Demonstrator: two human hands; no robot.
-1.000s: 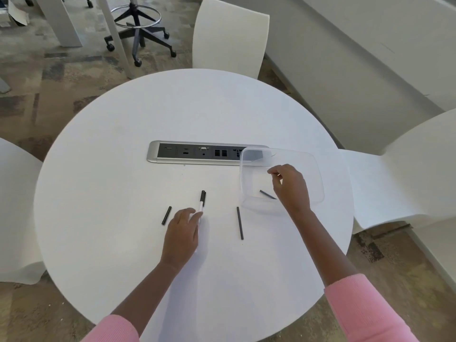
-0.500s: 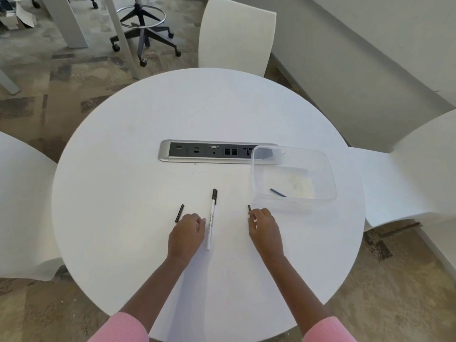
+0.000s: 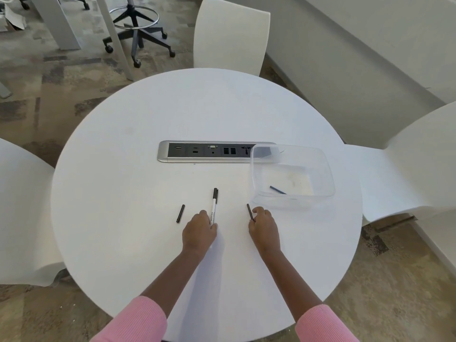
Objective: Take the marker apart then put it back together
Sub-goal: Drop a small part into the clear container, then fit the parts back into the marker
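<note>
On the round white desk [image 3: 148,169], near its front middle, a white marker [image 3: 213,208] with a black cap is laid pointing away from the person. Its near end is held between the curled thumb and fingers of the left hand [image 3: 199,232]. Just to the left of that hand a short black piece [image 3: 180,213] is seen lying on its own, apart from the marker. To the right, a thin black rod [image 3: 249,211] is pinched at its near end by the curled fingers of the right hand [image 3: 263,227], with its far end pointed away. Beyond the right hand a clear tub [image 3: 329,169] is set, its far left corner overlapping a socket panel [image 3: 209,151] sunk in the desk. A thin blue stick [image 3: 277,190] is seen lying inside the tub. Pink sleeves [image 3: 138,319] are worn on both forearms.
</note>
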